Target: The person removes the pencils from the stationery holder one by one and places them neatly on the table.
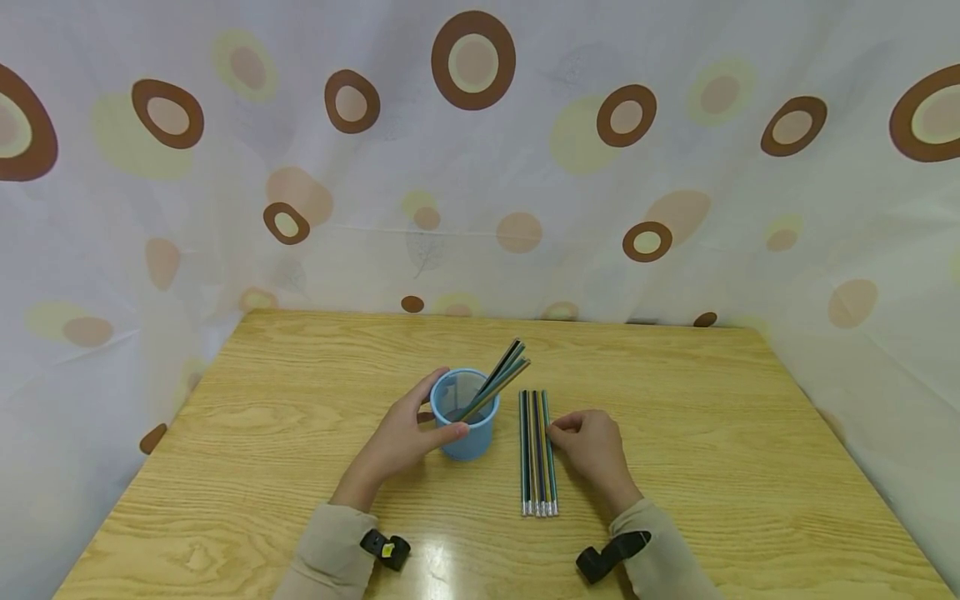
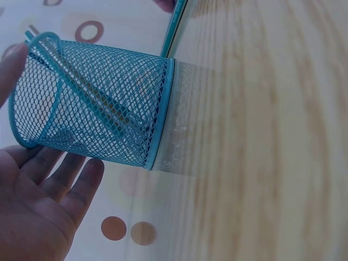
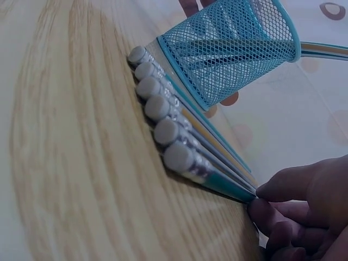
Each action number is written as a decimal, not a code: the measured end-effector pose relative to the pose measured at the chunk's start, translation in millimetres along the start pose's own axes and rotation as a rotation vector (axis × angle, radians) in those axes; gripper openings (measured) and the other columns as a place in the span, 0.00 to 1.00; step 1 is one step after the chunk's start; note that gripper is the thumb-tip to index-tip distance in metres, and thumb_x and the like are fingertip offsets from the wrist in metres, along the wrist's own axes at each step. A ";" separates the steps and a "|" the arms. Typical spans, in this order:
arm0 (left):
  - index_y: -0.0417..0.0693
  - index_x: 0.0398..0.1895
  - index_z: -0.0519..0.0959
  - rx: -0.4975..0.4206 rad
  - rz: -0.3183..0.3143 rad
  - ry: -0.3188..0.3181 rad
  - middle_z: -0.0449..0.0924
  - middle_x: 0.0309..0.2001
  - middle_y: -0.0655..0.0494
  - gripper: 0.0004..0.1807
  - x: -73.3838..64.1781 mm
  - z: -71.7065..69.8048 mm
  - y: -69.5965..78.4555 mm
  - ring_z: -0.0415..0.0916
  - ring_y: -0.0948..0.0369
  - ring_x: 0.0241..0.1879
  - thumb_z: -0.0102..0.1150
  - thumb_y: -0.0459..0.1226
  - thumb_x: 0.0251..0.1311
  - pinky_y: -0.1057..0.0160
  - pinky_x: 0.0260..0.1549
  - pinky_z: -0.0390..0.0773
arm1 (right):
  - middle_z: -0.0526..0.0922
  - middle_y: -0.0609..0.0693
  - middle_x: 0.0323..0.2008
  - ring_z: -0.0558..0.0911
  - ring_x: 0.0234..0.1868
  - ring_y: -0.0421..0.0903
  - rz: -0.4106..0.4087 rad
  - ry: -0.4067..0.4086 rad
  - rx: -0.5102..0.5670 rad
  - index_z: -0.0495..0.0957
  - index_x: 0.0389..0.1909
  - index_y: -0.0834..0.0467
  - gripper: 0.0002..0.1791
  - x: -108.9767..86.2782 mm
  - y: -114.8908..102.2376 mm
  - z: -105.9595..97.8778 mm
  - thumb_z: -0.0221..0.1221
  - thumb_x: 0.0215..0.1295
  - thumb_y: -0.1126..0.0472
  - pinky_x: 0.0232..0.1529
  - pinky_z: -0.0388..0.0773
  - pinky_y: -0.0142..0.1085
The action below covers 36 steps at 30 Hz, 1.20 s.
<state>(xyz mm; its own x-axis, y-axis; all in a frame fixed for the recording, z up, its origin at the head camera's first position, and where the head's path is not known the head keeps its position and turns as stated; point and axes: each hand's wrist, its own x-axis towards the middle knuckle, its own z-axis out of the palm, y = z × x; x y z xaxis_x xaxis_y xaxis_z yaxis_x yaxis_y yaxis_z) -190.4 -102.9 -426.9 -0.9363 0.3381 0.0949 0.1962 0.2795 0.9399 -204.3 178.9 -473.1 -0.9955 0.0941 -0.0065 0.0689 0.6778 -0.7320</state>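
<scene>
A blue mesh pencil cup (image 1: pixel 467 446) stands upright near the middle of the table. My left hand (image 1: pixel 401 437) holds it from the left, thumb across the near side and fingers round the far side. Several pencils (image 1: pixel 504 377) lean to the right inside the cup. Just right of it, more pencils (image 1: pixel 533 454) lie side by side in a row, their white eraser ends (image 3: pixel 179 157) toward me. At the row's right edge, my right hand (image 1: pixel 595 450) pinches the outermost green pencil (image 3: pixel 223 185) between thumb and forefinger.
The wooden table (image 1: pixel 712 433) reaches back to a patterned curtain (image 1: pixel 525 192) with brown and yellow spots, which also hangs at both sides. Black straps with small devices (image 1: pixel 386 550) sit on both sleeves.
</scene>
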 end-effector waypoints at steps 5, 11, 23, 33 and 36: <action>0.49 0.77 0.56 -0.001 0.007 0.001 0.64 0.70 0.45 0.44 1.2 1.2 -5.4 0.63 0.41 0.67 0.69 0.39 0.60 0.39 0.61 0.67 | 0.86 0.49 0.29 0.82 0.34 0.45 -0.008 0.000 0.008 0.88 0.32 0.62 0.07 -1.6 -1.6 -0.9 0.66 0.61 0.61 0.36 0.79 0.41; 0.51 0.77 0.56 0.012 -0.006 0.007 0.64 0.70 0.46 0.45 6.2 2.3 -17.5 0.64 0.42 0.66 0.70 0.39 0.60 0.39 0.61 0.68 | 0.84 0.48 0.27 0.80 0.30 0.42 -0.005 -0.012 0.043 0.87 0.34 0.62 0.07 -1.3 -1.2 -0.7 0.66 0.61 0.61 0.32 0.78 0.37; 0.59 0.77 0.57 -0.003 0.012 -0.008 0.64 0.70 0.52 0.46 10.1 0.0 -30.9 0.65 0.46 0.66 0.72 0.43 0.57 0.42 0.60 0.70 | 0.83 0.49 0.30 0.78 0.33 0.45 0.007 -0.010 0.111 0.87 0.37 0.61 0.07 0.7 -1.7 -1.3 0.66 0.62 0.61 0.34 0.75 0.36; 0.57 0.77 0.56 -0.001 -0.003 -0.014 0.63 0.71 0.50 0.47 10.4 0.1 -28.3 0.65 0.44 0.66 0.71 0.41 0.58 0.41 0.60 0.69 | 0.83 0.49 0.33 0.79 0.36 0.45 -0.009 -0.016 0.162 0.86 0.39 0.60 0.08 0.4 -7.4 -4.4 0.66 0.63 0.60 0.37 0.76 0.36; 0.50 0.78 0.55 -0.007 -0.005 -0.022 0.62 0.71 0.45 0.46 6.7 -0.6 -15.3 0.64 0.41 0.66 0.70 0.39 0.59 0.39 0.61 0.68 | 0.84 0.50 0.34 0.79 0.37 0.46 -0.019 -0.018 0.185 0.86 0.40 0.60 0.09 -0.9 -11.0 -6.5 0.66 0.64 0.60 0.39 0.77 0.37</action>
<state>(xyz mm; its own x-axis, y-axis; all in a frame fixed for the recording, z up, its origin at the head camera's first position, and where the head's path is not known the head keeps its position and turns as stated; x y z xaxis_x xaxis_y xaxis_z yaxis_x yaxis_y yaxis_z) -199.9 -105.5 -440.4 -0.9305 0.3568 0.0827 0.1892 0.2748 0.9427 -203.7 176.1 -460.6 -0.9977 0.0682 -0.0024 0.0385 0.5335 -0.8449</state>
